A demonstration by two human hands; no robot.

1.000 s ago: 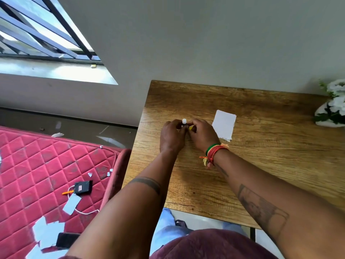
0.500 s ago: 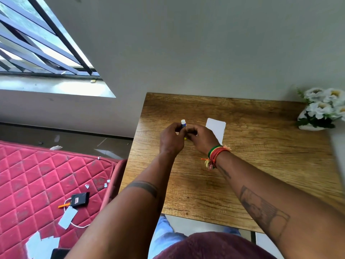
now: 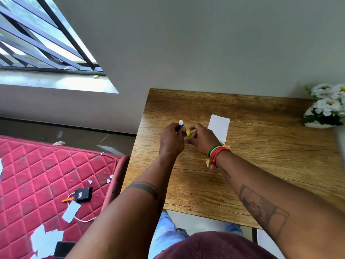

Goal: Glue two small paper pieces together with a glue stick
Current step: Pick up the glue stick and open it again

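A small glue stick (image 3: 181, 124) with a white top, blue body and yellow end is tilted above the wooden table (image 3: 265, 165). My left hand (image 3: 170, 142) is closed around its body. My right hand (image 3: 202, 142) sits just to the right of the yellow end, fingers curled but apart, not clearly gripping it. A white paper piece (image 3: 219, 128) lies flat on the table behind my right hand, its lower corner hidden by the wrist. I cannot make out a second paper piece on the table.
A white pot of white flowers (image 3: 324, 111) stands at the table's far right by the wall. To the left, lower down, is a red quilted mattress (image 3: 37, 174) with paper scraps, a black device (image 3: 83, 194) and a cable.
My hands, pressed together on the glue stick a second ago, have drawn slightly apart; the stick's blue body and yellow end now show. The camera tilted up, so the table sits lower in view.
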